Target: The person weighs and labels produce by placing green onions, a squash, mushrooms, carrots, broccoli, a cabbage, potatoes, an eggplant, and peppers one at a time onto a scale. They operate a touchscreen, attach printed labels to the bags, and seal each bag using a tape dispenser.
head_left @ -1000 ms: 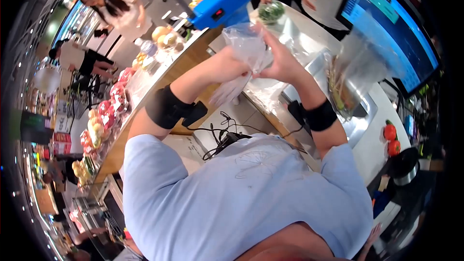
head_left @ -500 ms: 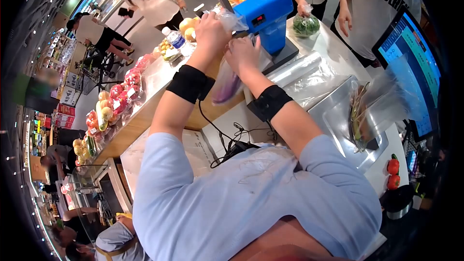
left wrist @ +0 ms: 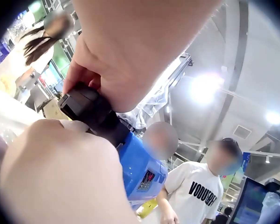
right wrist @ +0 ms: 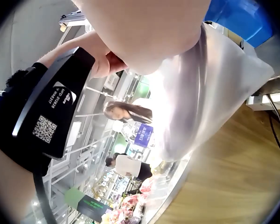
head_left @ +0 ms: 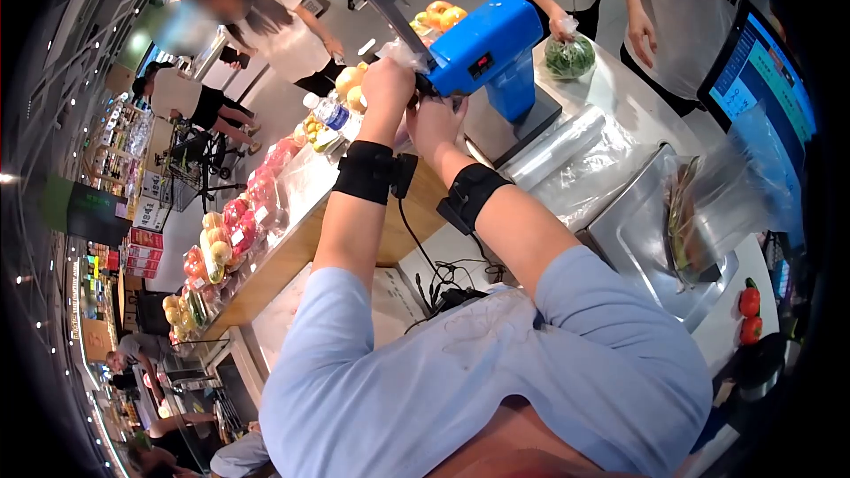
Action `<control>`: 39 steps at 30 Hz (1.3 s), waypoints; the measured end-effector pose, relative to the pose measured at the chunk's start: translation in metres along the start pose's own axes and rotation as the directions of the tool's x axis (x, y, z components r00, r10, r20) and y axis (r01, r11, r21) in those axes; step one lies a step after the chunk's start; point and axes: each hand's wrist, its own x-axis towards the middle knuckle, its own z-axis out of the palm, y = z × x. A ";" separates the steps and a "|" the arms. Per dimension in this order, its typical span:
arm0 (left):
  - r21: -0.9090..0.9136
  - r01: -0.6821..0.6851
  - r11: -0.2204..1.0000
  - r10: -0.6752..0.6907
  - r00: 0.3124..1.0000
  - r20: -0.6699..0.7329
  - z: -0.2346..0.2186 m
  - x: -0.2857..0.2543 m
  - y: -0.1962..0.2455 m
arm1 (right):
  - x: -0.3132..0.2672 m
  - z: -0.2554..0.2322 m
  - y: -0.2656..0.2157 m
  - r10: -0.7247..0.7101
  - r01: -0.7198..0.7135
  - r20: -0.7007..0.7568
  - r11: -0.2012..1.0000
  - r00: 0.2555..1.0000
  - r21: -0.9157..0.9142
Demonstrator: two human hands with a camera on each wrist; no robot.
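My left hand (head_left: 387, 93) grips the gathered top of a clear plastic bag (right wrist: 224, 79), its fingers curled beside the black end (left wrist: 91, 109) of a blue machine (head_left: 491, 44) with a red display. Just below it, my right hand (head_left: 436, 127) holds the bag's neck close under that black end. The bag hangs beneath the right hand, and a long purple vegetable shows hazily through the plastic in the right wrist view. Most of the bag is hidden behind the hands in the head view.
A roll of plastic bags (head_left: 558, 146) lies right of the machine. Beyond it are a steel tray (head_left: 620, 221), bagged vegetables (head_left: 686, 221) and a monitor (head_left: 753, 80). Wrapped produce (head_left: 239, 221) and a water bottle (head_left: 328, 112) line the left ledge. A person across the counter holds bagged greens (head_left: 569, 57).
Both hands carried the bag from in front of the machine up to its black left end. The bag's purple content has gone mostly out of sight in the head view.
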 end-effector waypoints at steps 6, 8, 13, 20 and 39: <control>0.019 0.061 0.998 -0.062 0.997 0.055 -0.002 0.007 0.000 | 0.006 0.016 0.000 0.015 -0.016 0.038 1.000 0.999 0.025; -0.033 0.092 0.995 -0.091 0.995 0.043 -0.003 0.008 0.001 | 0.009 0.012 0.001 0.000 0.000 -0.007 0.999 1.000 0.053; -0.015 0.113 0.993 -0.112 0.991 0.072 -0.003 0.008 -0.002 | 0.004 -0.002 0.001 0.008 -0.004 0.076 0.999 0.997 -0.049; 0.343 -0.482 0.806 0.592 0.666 -0.454 -0.013 -0.043 0.004 | -0.019 -0.049 0.014 -0.083 0.096 0.173 0.993 0.981 -0.063; -0.986 0.098 0.134 0.423 0.894 0.146 -0.012 -0.054 0.261 | -0.181 -0.369 0.155 -0.324 0.389 -0.476 0.920 0.818 0.041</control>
